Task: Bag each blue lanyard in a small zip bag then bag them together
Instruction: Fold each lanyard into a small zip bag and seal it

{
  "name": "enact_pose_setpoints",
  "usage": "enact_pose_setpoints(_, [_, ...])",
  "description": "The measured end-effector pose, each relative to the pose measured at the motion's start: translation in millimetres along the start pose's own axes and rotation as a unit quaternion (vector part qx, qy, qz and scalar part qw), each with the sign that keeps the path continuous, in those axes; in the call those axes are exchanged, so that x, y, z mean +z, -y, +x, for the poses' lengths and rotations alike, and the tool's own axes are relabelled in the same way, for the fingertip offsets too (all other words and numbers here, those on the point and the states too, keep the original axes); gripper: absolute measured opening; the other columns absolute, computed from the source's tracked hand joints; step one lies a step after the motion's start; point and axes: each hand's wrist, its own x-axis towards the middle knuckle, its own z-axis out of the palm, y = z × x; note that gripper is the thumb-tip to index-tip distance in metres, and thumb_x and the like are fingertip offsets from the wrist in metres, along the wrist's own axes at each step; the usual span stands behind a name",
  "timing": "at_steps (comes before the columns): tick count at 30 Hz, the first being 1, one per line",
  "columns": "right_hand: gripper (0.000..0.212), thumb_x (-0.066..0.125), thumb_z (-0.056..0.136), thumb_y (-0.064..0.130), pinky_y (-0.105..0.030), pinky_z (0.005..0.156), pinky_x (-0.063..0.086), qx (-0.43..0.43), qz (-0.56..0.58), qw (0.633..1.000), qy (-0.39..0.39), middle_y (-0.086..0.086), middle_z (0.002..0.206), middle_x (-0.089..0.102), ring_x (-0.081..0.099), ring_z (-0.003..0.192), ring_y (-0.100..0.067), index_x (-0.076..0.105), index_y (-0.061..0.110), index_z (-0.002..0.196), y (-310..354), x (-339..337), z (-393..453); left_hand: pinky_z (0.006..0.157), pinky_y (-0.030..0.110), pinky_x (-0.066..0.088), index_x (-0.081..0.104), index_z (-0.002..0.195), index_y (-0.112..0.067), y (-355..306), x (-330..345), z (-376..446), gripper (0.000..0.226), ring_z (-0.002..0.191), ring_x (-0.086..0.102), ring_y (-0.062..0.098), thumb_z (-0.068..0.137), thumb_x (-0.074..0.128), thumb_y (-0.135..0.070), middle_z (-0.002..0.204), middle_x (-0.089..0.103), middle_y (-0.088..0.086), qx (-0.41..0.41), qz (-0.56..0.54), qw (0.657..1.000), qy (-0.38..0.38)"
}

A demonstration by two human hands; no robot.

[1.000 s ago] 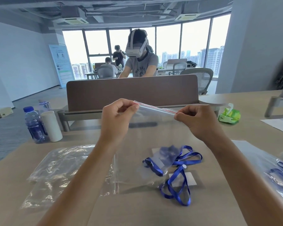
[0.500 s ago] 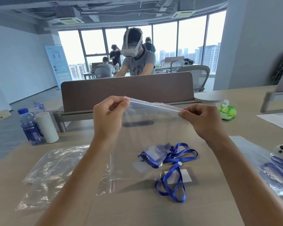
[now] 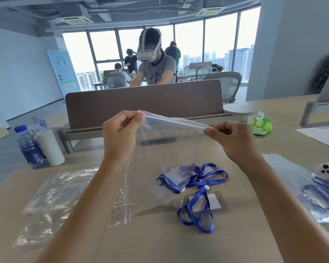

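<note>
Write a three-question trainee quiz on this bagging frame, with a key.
1. True or false: both hands pinch the top edge of the large zip bag.
2. The loose blue lanyard lies: A) on the table, B) in the left hand, C) on the water bottle.
3. What colour is the line along the held bag's zip?

Key: 1 true: the right hand pinches the other corner. 2 A. 3 red.

Zip bag [image 3: 171, 149] held above the table [image 3: 160, 243]; lanyards [image 3: 196, 196] lie beneath, spare bags [image 3: 51, 202] to the left.
</note>
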Motion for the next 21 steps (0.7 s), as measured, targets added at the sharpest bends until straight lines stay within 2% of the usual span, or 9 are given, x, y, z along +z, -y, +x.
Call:
enact_pose_setpoints(3, [0.013,0.077,0.090,0.033,-0.025,0.065,0.048,0.001,0.048,0.999,0.004,-0.008,0.078,0.074,0.057,0.066,-0.014,0.077,0.022,0.084,0.8,-0.8,0.5,0.069,0.012,0.046,0.079,0.095,-0.010,1.7,-2.3,3.8,0.007,0.067,0.059,-0.003,0.091,0.074,-0.014,0.073,0.071,-0.012,0.000,0.016,1.000,-0.001])
enact_pose_setpoints(7, [0.013,0.077,0.091,0.030,-0.022,0.061,0.048,-0.012,0.057,0.998,-0.022,-0.013,0.080,0.075,0.058,0.067,-0.017,0.075,0.025,0.080,2.0,0.4,2.3,0.071,0.014,0.047,0.079,0.095,-0.009,4.3,-1.7,3.7,0.008,0.067,0.058,-0.003,0.091,0.075,-0.014,0.073,0.070,-0.012,-0.006,0.010,1.000,0.002])
enact_pose_setpoints(10, [0.014,0.079,0.089,0.030,-0.015,0.057,0.047,-0.015,0.050,0.998,-0.047,-0.003,0.075,0.075,0.059,0.063,-0.010,0.074,0.030,0.077,1.5,0.9,4.5,0.072,0.015,0.047,0.080,0.096,-0.009,5.2,1.6,2.8,0.009,0.068,0.059,-0.003,0.090,0.075,-0.015,0.071,0.070,-0.014,-0.011,-0.002,1.000,-0.002])
enact_pose_setpoints(15, [0.011,0.076,0.092,0.022,-0.018,0.067,0.048,-0.003,0.083,0.993,-0.082,0.006,0.073,0.073,0.059,0.065,-0.005,0.075,0.026,0.082,3.5,-11.6,7.1,0.067,0.018,0.045,0.081,0.098,-0.013,1.6,10.7,2.2,0.011,0.068,0.053,0.007,0.092,0.073,-0.016,0.072,0.069,-0.007,-0.008,-0.012,1.000,0.025])
enact_pose_setpoints(21, [0.008,0.073,0.093,0.018,-0.012,0.049,0.040,-0.005,0.077,0.988,-0.132,-0.005,0.071,0.067,0.048,0.049,-0.002,0.077,0.012,0.090,18.7,-45.0,4.6,0.068,0.022,0.047,0.081,0.098,-0.018,-9.2,33.3,-4.9,0.013,0.068,0.055,0.008,0.095,0.069,-0.016,0.075,0.071,-0.007,0.009,-0.023,0.998,0.050])
